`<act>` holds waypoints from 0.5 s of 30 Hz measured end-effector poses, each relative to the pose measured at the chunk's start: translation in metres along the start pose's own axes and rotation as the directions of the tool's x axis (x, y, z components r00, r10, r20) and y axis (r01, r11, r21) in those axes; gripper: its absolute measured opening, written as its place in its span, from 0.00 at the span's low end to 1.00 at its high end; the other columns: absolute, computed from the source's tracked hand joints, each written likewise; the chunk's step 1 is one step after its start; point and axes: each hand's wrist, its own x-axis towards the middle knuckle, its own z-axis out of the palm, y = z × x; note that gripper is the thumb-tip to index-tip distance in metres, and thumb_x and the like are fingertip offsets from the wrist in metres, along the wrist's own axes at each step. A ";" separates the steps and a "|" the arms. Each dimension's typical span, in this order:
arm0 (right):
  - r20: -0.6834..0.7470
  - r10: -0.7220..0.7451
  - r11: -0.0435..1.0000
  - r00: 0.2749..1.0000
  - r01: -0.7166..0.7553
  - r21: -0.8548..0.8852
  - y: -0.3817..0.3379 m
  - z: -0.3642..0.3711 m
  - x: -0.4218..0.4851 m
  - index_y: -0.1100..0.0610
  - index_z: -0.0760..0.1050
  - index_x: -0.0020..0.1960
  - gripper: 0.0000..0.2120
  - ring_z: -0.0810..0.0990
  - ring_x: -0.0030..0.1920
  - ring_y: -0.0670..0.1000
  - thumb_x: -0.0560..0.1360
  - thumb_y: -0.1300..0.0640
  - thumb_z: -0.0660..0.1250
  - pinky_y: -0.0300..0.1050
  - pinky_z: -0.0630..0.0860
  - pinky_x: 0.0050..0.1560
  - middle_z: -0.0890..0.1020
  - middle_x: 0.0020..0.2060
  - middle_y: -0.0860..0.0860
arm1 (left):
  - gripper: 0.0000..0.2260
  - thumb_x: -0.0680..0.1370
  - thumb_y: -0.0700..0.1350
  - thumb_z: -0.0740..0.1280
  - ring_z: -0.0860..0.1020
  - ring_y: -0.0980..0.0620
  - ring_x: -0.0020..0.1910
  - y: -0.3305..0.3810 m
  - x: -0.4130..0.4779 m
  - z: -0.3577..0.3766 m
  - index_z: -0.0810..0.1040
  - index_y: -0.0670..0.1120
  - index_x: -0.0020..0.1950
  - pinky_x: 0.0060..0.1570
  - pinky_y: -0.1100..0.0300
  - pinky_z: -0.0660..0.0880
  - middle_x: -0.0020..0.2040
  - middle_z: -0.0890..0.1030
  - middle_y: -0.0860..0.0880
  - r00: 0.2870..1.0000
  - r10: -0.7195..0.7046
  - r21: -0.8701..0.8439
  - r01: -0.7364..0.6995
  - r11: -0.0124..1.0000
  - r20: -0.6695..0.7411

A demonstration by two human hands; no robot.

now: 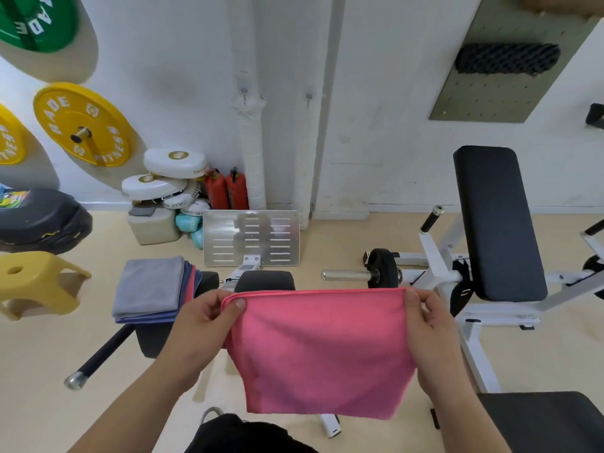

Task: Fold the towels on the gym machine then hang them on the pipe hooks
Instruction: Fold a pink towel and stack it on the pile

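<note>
Gym bkgd; both hands pinch soft pink towel (322, 351) corners.

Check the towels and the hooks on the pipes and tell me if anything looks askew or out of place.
Nothing stands out. The pink towel hangs between the left hand and right hand, top edge level. The towel stack lies on the machine pad, lower layers fanned out slightly. Both pipe hooks are bare.
</note>
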 end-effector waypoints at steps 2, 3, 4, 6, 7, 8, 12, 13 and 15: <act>0.030 0.077 0.997 0.997 -0.077 0.021 0.004 0.005 0.002 0.51 0.79 0.50 0.12 0.75 0.42 0.53 0.84 0.47 0.61 0.48 0.70 0.40 0.81 0.50 0.65 | 0.09 0.78 0.47 0.74 0.76 0.49 0.34 -0.007 0.006 -0.006 0.83 0.41 0.46 0.35 0.52 0.79 0.34 0.80 0.46 0.993 -0.120 -0.083 0.119 0.989 -0.006; 0.039 0.108 0.993 0.993 -0.109 0.040 0.007 0.008 0.002 0.53 0.79 0.50 0.12 0.76 0.42 0.53 0.84 0.48 0.61 0.48 0.70 0.41 0.82 0.50 0.64 | 0.13 0.77 0.49 0.75 0.76 0.47 0.35 -0.009 0.007 -0.009 0.82 0.39 0.44 0.37 0.51 0.79 0.34 0.79 0.45 0.983 -0.181 -0.132 0.181 0.975 0.008; 0.047 0.130 0.990 0.990 -0.132 0.055 0.009 0.012 0.003 0.54 0.79 0.50 0.11 0.75 0.42 0.53 0.84 0.49 0.62 0.48 0.70 0.42 0.82 0.50 0.64 | 0.15 0.76 0.50 0.75 0.75 0.47 0.34 -0.010 0.009 -0.012 0.80 0.39 0.42 0.37 0.51 0.79 0.33 0.78 0.45 0.973 -0.228 -0.168 0.229 0.959 0.021; 0.075 0.149 0.985 0.986 -0.155 0.076 0.010 0.021 0.002 0.56 0.79 0.50 0.11 0.75 0.40 0.52 0.84 0.51 0.63 0.47 0.70 0.41 0.81 0.45 0.64 | 0.15 0.77 0.52 0.75 0.74 0.48 0.33 -0.009 0.010 -0.015 0.77 0.41 0.40 0.36 0.52 0.78 0.32 0.76 0.46 0.963 -0.270 -0.202 0.270 0.941 0.028; 0.102 0.150 0.983 0.983 -0.159 0.089 0.008 0.028 0.000 0.56 0.79 0.50 0.10 0.76 0.39 0.51 0.84 0.52 0.63 0.46 0.71 0.39 0.82 0.42 0.61 | 0.15 0.77 0.51 0.74 0.74 0.48 0.32 -0.008 0.010 -0.015 0.77 0.42 0.40 0.37 0.51 0.79 0.32 0.76 0.47 0.962 -0.272 -0.208 0.271 0.940 0.025; 0.134 0.146 0.982 0.980 -0.159 0.098 0.005 0.036 -0.003 0.57 0.79 0.51 0.10 0.77 0.36 0.50 0.84 0.53 0.63 0.47 0.73 0.35 0.82 0.40 0.57 | 0.15 0.79 0.50 0.73 0.76 0.48 0.32 -0.006 0.010 -0.013 0.78 0.41 0.40 0.39 0.49 0.80 0.32 0.77 0.46 0.964 -0.266 -0.212 0.265 0.941 0.024; 0.275 0.084 0.989 0.958 -0.113 0.093 -0.020 0.074 -0.019 0.57 0.79 0.52 0.06 0.81 0.31 0.54 0.83 0.55 0.65 0.55 0.80 0.31 0.84 0.35 0.57 | 0.09 0.81 0.47 0.70 0.81 0.48 0.35 0.016 0.006 -0.001 0.85 0.46 0.43 0.39 0.45 0.85 0.35 0.83 0.44 0.992 -0.117 -0.100 0.121 0.988 0.042; 0.309 0.064 0.992 0.949 -0.094 0.086 -0.029 0.084 -0.024 0.55 0.79 0.50 0.05 0.82 0.30 0.58 0.82 0.55 0.66 0.59 0.81 0.33 0.85 0.34 0.59 | 0.08 0.81 0.46 0.70 0.81 0.51 0.34 0.024 0.004 0.002 0.85 0.48 0.44 0.35 0.49 0.84 0.35 0.84 0.45 0.997 -0.061 -0.069 0.064 0.996 0.042; 0.363 0.029 0.995 0.931 -0.063 0.082 -0.048 0.106 -0.033 0.50 0.78 0.45 0.06 0.83 0.32 0.65 0.81 0.55 0.68 0.63 0.82 0.37 0.84 0.34 0.61 | 0.07 0.81 0.45 0.69 0.83 0.53 0.32 0.038 0.000 0.005 0.86 0.49 0.46 0.32 0.56 0.83 0.33 0.85 0.50 0.996 0.040 -0.038 -0.037 0.999 0.074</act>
